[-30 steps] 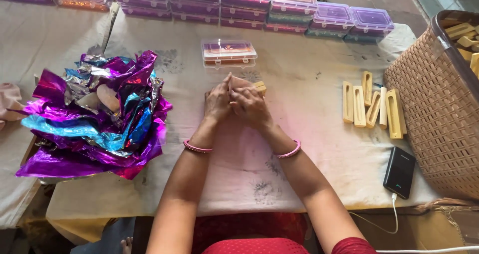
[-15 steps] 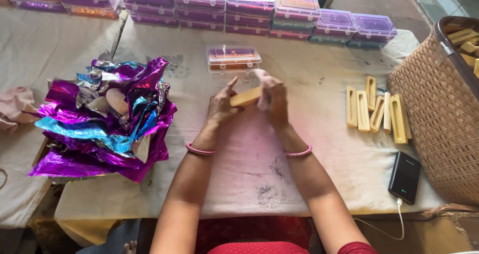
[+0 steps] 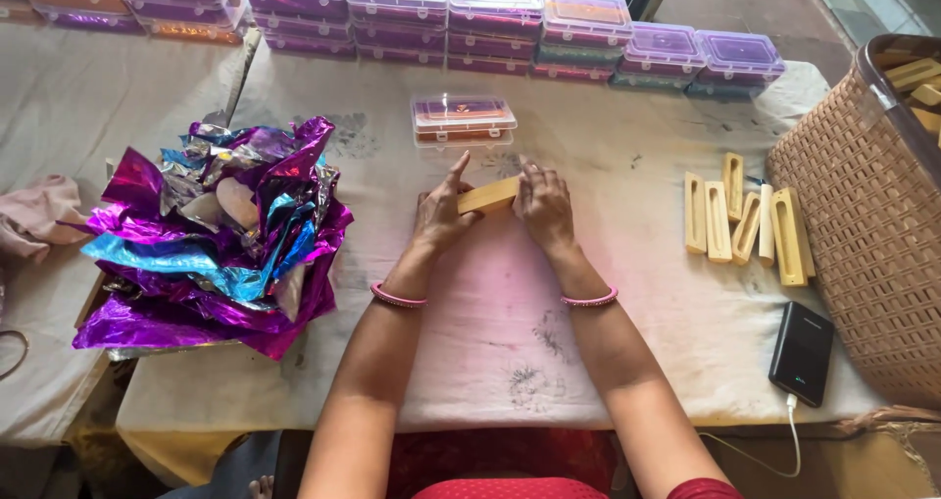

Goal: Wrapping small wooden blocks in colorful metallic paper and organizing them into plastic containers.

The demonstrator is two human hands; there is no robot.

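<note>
- Wooden block (image 3: 487, 196) gripped at both ends, just above the cloth-covered surface (image 3: 490, 303), near its middle.
- Long axis running left to right, tilted slightly: right end farther from the body, left end nearer.
- Left hand (image 3: 441, 215) closed on the left end, fingers (image 3: 457, 171) with one raised straight up past the block's top edge.
- Right hand (image 3: 545, 205) closed over the right end, fingers curled down across it.
- Clear plastic box (image 3: 463, 120) just beyond the block, apart from it.
- Crumpled foil heap (image 3: 211, 234) to the left, well apart from the left hand.
- Row of slotted wooden pieces (image 3: 745, 220) to the right, next to a woven basket (image 3: 863, 224) at the surface's right edge.
- Black power bank (image 3: 802, 352) near the front right edge.
- Stacked lidded boxes (image 3: 490, 19) lining the far edge.
- Bare cloth between the forearms and toward the front edge.
</note>
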